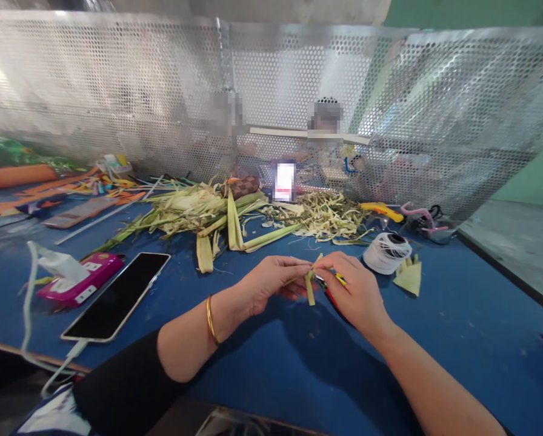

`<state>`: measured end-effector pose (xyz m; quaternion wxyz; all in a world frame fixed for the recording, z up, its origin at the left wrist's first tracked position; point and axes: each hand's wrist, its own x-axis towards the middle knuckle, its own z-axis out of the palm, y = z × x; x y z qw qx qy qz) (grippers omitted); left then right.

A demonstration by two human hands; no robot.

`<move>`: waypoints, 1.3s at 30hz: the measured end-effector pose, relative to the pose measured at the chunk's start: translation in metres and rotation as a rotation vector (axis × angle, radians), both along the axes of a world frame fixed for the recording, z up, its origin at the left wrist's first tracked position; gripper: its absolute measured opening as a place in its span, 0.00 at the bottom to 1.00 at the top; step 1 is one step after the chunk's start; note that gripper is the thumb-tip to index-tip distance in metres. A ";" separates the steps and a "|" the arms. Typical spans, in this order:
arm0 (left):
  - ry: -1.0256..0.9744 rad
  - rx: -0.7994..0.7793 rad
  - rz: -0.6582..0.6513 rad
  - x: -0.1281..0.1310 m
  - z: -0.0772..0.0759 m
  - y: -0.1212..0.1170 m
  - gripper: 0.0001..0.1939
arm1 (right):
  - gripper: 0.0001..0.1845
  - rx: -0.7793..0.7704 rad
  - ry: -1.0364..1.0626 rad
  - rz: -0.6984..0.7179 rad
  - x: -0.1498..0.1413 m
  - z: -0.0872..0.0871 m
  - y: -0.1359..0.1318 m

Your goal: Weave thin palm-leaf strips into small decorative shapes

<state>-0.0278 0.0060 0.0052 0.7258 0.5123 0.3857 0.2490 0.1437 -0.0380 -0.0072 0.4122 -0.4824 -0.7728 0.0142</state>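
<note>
Over the blue table (pixel 276 357), my left hand (pixel 271 281) and my right hand (pixel 351 290) meet, both pinching a small folded strip of pale green palm leaf (pixel 310 284). The fingers of my left hand are closed on its upper end. Besides the strip, my right hand grips a small tool with a red and yellow handle (pixel 333 293), mostly hidden under the fingers. A gold bangle (pixel 211 320) sits on my left wrist.
A heap of palm leaves and shavings (pixel 235 215) lies behind my hands. A spool of white thread (pixel 386 251) and a folded leaf piece (pixel 408 275) are at the right. A phone (pixel 117 297) on a cable and a pink tissue pack (pixel 80 278) lie left. Perforated metal screen (pixel 271 109) behind, people beyond it.
</note>
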 end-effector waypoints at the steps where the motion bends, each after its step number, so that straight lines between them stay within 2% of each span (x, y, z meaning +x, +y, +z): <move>1: -0.016 -0.012 0.001 0.000 0.000 0.000 0.20 | 0.07 0.001 0.012 -0.004 0.001 0.000 0.001; 9: -0.072 -0.194 -0.101 -0.002 -0.004 0.004 0.15 | 0.06 -0.070 0.046 0.057 0.003 0.001 0.002; 12: -0.071 -0.197 -0.043 -0.001 -0.007 0.005 0.16 | 0.07 -0.071 0.025 0.019 0.001 0.002 0.002; 15: -0.058 -0.117 0.075 0.002 -0.008 0.004 0.17 | 0.08 -0.056 0.038 -0.077 0.000 -0.001 0.002; 18: -0.042 -0.032 0.153 0.005 -0.007 0.001 0.15 | 0.08 -0.066 0.044 -0.115 0.002 -0.005 0.004; 22: -0.019 0.020 0.241 0.006 -0.004 0.000 0.12 | 0.07 0.091 -0.049 -0.112 0.006 -0.002 0.006; 24: -0.028 0.029 0.281 0.006 -0.003 0.001 0.12 | 0.09 0.175 -0.184 -0.015 0.006 0.001 0.005; 27: -0.063 0.021 0.283 0.006 -0.005 0.002 0.13 | 0.06 0.252 -0.385 0.128 0.001 0.004 0.003; 32: -0.097 0.010 0.265 0.008 -0.007 0.000 0.16 | 0.07 0.362 -0.337 0.107 -0.006 0.001 0.000; 35: -0.117 0.036 0.326 0.011 -0.009 -0.003 0.14 | 0.10 0.367 -0.362 0.115 -0.007 0.000 -0.002; 39: -0.172 0.045 0.406 0.014 -0.012 -0.007 0.14 | 0.14 0.395 -0.495 0.137 -0.008 0.001 -0.005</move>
